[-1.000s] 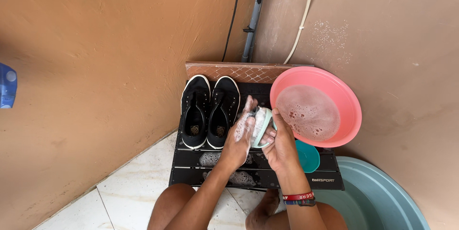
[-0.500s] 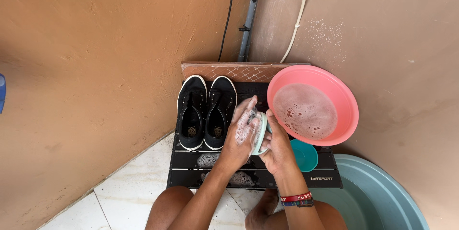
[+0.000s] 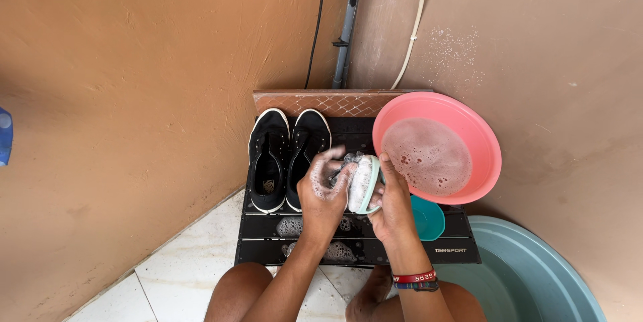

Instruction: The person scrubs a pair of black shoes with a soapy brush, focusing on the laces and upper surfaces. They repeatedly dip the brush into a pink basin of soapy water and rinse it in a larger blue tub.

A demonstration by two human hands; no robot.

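My right hand [image 3: 392, 205] grips a pale green scrub brush [image 3: 365, 183] with white soapy bristles, held on its side above a low black table [image 3: 355, 252]. My left hand [image 3: 323, 191], covered in foam, presses a dark soapy item [image 3: 345, 163] against the bristles; I cannot tell what that item is. A pair of black shoes [image 3: 288, 154] with white soles stands side by side on the table, just left of my hands.
A pink basin [image 3: 439, 148] of sudsy water sits on the table's right end, with a small teal bowl [image 3: 427, 218] below it. A large teal tub [image 3: 529, 275] stands at lower right. Brown walls meet in a corner with pipes [image 3: 347, 24]. White floor tiles lie at lower left.
Both hands have shifted slightly left and lower over the table, the left hand rubbing against the brush. The shoes and basins have stayed put.
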